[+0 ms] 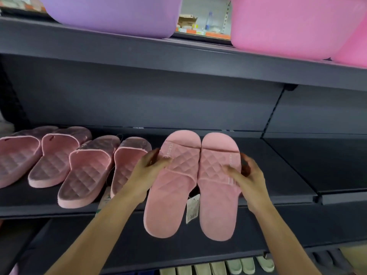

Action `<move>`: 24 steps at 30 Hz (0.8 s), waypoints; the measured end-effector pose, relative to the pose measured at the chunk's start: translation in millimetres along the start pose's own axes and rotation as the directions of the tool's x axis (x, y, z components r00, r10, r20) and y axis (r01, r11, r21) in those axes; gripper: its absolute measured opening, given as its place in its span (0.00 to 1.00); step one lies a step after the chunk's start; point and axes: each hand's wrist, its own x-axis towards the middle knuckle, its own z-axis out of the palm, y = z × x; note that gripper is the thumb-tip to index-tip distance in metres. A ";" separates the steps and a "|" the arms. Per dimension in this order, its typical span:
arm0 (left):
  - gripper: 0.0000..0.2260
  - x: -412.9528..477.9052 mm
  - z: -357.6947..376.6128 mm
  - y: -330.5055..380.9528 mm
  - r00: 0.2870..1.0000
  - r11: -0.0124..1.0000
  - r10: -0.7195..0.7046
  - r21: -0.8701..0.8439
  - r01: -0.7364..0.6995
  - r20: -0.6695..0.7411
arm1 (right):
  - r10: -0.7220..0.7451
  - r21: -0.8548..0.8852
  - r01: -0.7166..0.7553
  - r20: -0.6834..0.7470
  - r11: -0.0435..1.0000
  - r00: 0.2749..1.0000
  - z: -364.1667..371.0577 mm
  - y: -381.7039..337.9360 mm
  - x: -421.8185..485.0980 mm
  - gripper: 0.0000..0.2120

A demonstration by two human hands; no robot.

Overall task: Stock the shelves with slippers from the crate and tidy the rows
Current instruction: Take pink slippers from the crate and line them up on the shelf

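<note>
Pink quilted rubber slippers (190, 183), a pair, sit between the hands above the dark metal shelf (278, 175); left hand (148, 167) and right hand (245, 175) each grip one side.

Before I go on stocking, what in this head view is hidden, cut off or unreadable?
All in the head view:
Fingertips of the left hand and right hand: hidden behind the held pink pair.
Print on the hang tag: too small to read.
Right side of the fourth shelved slipper: hidden by the left forearm.
The leftmost shelved slipper: cut off by the left edge.
The crate: out of frame.
</note>
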 end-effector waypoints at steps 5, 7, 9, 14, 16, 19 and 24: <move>0.26 40.3 10.8 -1.5 0.997 0.992 0.008 0.124 0.001 -0.074 | 0.019 0.016 -0.019 0.051 1.000 0.999 7.1 11.0 48.0 0.21; 0.23 56.0 14.2 -3.4 0.991 0.990 0.022 0.142 -0.003 -0.134 | 0.041 0.003 -0.041 0.067 0.999 0.997 11.0 11.9 64.6 0.18; 0.17 67.2 19.5 -4.7 0.979 0.988 0.032 0.152 -0.001 -0.203 | 0.048 -0.010 -0.047 0.105 0.999 0.993 15.1 12.8 79.3 0.12; 0.03 89.7 24.0 -14.9 0.964 0.944 0.106 0.331 -0.021 -0.242 | 0.125 -0.153 -0.105 0.122 0.983 0.985 32.3 24.5 106.2 0.08; 0.10 92.2 23.5 -18.9 0.968 0.892 0.109 0.451 0.005 -0.226 | 0.133 -0.265 -0.091 0.142 0.960 0.981 37.2 32.7 112.3 0.12; 0.15 90.1 22.7 -25.0 0.967 0.781 0.171 0.625 -0.017 -0.187 | 0.033 -0.409 0.036 0.160 0.912 0.987 36.1 39.7 114.5 0.12; 0.14 78.7 20.9 -26.3 0.957 0.650 0.283 0.747 -0.140 -0.067 | -0.094 -0.567 0.218 0.240 0.794 0.966 31.8 36.4 110.7 0.15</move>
